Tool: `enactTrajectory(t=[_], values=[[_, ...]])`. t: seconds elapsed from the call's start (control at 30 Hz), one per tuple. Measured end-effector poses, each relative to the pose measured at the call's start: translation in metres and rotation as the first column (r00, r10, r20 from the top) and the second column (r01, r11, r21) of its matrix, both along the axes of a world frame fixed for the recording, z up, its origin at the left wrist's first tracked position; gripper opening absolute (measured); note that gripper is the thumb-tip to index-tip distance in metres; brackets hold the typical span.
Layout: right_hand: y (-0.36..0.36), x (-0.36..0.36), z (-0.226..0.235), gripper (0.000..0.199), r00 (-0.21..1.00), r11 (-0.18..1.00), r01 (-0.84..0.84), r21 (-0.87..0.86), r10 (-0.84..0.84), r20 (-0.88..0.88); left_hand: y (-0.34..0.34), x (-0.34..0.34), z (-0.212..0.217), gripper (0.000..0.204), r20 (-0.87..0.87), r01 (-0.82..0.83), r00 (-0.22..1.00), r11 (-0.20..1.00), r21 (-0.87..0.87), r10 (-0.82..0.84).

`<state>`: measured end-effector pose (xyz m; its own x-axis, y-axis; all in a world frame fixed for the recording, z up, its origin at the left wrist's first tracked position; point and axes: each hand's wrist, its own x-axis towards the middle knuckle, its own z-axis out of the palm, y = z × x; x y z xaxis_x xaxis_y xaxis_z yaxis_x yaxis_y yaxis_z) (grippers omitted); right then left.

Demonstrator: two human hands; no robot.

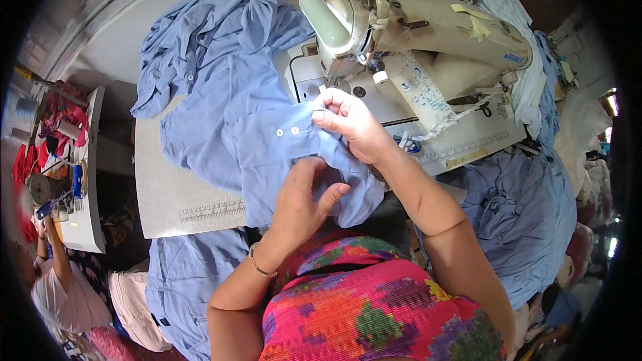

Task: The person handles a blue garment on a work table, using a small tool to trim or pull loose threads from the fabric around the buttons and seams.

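A light-blue shirt (261,154) lies across the sewing table, with two white buttons on the flat piece between my hands. My right hand (351,127) pinches the edge of this piece between thumb and fingers, just in front of the sewing machine's needle area. Nearer to me, my left hand (304,194) rests against the lower part of the cloth. Its thumb stands apart from the fingers, whose tips touch the fabric beside a dark gap. The beige sewing machine (428,27) stands behind my right hand.
More blue cloth (200,33) is bunched at the far left of the table (194,187). Blue garments (515,214) hang in a heap at the right. Small scissors (485,110) lie by the machine. At left, another person (67,294) works at a second table (90,180).
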<state>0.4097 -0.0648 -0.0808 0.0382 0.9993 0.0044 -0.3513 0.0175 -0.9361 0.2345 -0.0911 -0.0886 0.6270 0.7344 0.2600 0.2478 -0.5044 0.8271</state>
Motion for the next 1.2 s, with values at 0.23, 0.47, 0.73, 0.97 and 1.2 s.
enactTrajectory(t=[0.23, 0.47, 0.73, 0.97, 1.2], values=[[-0.024, 0.000, 0.041, 0.016, 0.974, 0.995, 0.085, 0.061, -0.070, -0.214, 0.028, -0.048, -0.010, 0.079, -0.263, -0.234, 0.884, 0.853, 0.466, 0.386], [-0.017, -0.013, 0.049, 0.015, 0.983, 0.991, 0.043, 0.125, -0.020, -0.184, 0.098, -0.083, -0.022, 0.034, -0.085, -0.191, 0.960, 0.847, 0.497, 0.266], [-0.005, -0.029, 0.021, 0.011, 0.993, 0.983, 0.038, 0.180, -0.017, -0.115, 0.184, -0.069, 0.085, 0.033, 0.067, -0.218, 0.960, 0.575, 0.789, 0.272], [-0.004, -0.014, 0.001, 0.013, 0.989, 0.988, 0.143, 0.062, -0.139, -0.058, 0.064, -0.025, 0.028, 0.055, 0.039, -0.101, 0.995, 0.834, 0.542, 0.095], [-0.012, -0.022, 0.008, 0.022, 0.958, 0.988, 0.092, 0.127, -0.123, 0.259, 0.051, -0.010, 0.005, 0.016, 0.204, -0.264, 0.961, 0.838, 0.477, 0.186]])
